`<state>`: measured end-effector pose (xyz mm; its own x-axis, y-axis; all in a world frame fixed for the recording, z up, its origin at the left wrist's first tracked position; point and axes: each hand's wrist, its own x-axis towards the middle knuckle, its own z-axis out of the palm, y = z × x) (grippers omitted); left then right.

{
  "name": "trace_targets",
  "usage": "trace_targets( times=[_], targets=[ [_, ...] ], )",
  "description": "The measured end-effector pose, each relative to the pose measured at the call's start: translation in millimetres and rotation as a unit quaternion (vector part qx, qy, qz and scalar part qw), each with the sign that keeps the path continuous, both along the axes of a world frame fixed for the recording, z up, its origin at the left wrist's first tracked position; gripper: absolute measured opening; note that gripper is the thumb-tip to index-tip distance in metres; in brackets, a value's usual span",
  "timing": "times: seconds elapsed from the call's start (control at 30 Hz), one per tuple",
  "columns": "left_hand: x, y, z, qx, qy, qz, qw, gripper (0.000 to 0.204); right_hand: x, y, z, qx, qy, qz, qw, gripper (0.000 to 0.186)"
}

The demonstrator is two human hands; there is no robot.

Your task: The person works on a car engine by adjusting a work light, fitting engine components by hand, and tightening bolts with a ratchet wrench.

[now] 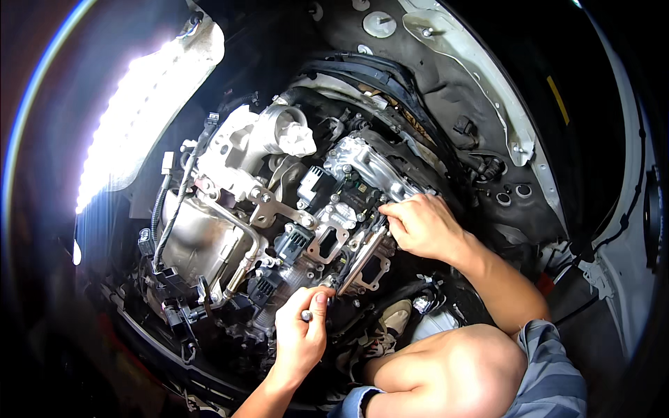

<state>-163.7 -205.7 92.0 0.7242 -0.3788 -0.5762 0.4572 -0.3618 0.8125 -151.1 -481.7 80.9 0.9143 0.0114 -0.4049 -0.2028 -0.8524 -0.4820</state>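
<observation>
My left hand (301,331) is closed at the near side of the engine (327,202), thumb and fingers pressed together. A small metal piece with a rounded end (306,315) shows between them; the rest of it is hidden. My right hand (426,226) reaches in from the right, with index finger and thumb bent together by the dark wiring at the upper end of a slim metal rail (362,261). What those fingertips grip, if anything, is too small to make out. Between my hands the rail slants beside an open port with a metal flange (374,272).
A bright work lamp (132,118) lights the bay from the left. A silver throttle housing (279,132), a metal heat shield (198,233) and loose connectors (167,164) surround the engine's left side. A bent bare knee (453,369) and a shoe (396,317) are close by at the front.
</observation>
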Motion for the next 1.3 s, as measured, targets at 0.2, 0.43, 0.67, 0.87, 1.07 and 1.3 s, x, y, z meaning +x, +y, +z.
trace_targets(
  times=[0.2,0.43,0.67,0.87,1.07,1.3],
  targets=[
    [11,-28,1,0.143,-0.206,-0.138,0.958,0.015,18,-11,-10,0.048,0.099,0.002,0.994,0.026],
    [11,-57,-11,0.18,-0.252,-0.186,0.933,0.02,26,-8,-18,0.035,0.094,0.023,0.995,0.02],
    [13,-54,-14,0.14,-0.25,-0.137,0.948,0.016,37,-7,-25,0.07,0.125,0.084,0.986,0.015],
    [21,-48,-14,0.002,-0.161,-0.055,0.986,0.013,34,-4,-24,0.067,0.123,0.051,0.989,0.016],
    [19,-47,-19,0.025,-0.199,-0.044,0.979,0.009,11,5,2,0.019,-0.015,-0.001,1.0,0.018],
    [31,-78,-22,0.154,-0.293,-0.141,0.933,0.015,-13,11,3,0.003,-0.072,0.021,0.997,0.029]
  ],
)
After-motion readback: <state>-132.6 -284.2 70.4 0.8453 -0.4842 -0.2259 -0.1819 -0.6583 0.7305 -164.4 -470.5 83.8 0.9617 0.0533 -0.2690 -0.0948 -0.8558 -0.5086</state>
